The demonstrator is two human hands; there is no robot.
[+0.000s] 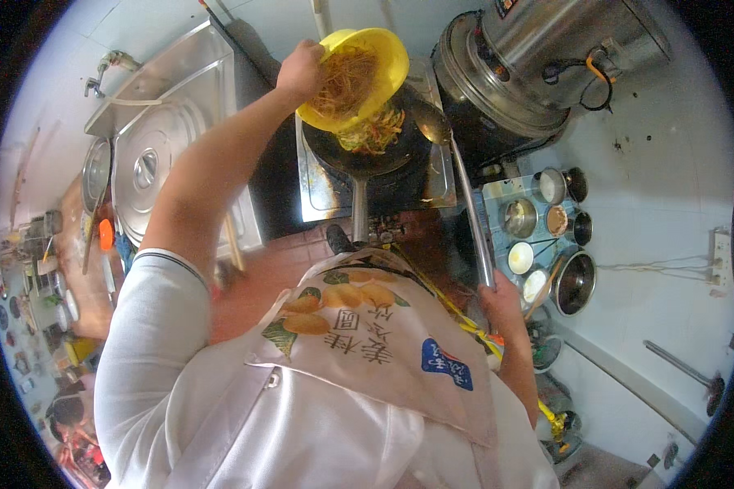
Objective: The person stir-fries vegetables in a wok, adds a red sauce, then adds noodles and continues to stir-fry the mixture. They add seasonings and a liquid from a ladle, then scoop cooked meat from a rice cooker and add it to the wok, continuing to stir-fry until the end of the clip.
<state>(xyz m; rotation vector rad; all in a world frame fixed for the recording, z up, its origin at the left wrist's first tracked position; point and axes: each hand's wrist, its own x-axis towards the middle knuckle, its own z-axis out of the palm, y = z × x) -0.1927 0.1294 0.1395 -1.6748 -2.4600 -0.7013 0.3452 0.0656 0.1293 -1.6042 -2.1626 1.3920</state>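
Note:
My left hand [301, 70] grips the rim of a yellow plastic bowl [394, 58], which is tipped over the wok. Brown noodles [348, 79] lie inside the bowl. Below it, a black wok [336, 156] on the stove holds shredded vegetables [373, 131], partly covered by the bowl. My right hand [500, 302] is closed around the long metal handle of a ladle [474, 214]. The ladle's bowl [431, 124] rests at or just over the wok's right edge; I cannot tell whether it touches. The wok's metal handle [359, 211] points towards me.
Right of the stove [318, 202] stand a large steel pot [501, 98] and a table [495, 192] with seasoning bowls [520, 218]. To the left is a steel counter with a big round lid [147, 168]. A tap [98, 82] juts from the wall. Someone crouches or sits [73, 422] at lower left.

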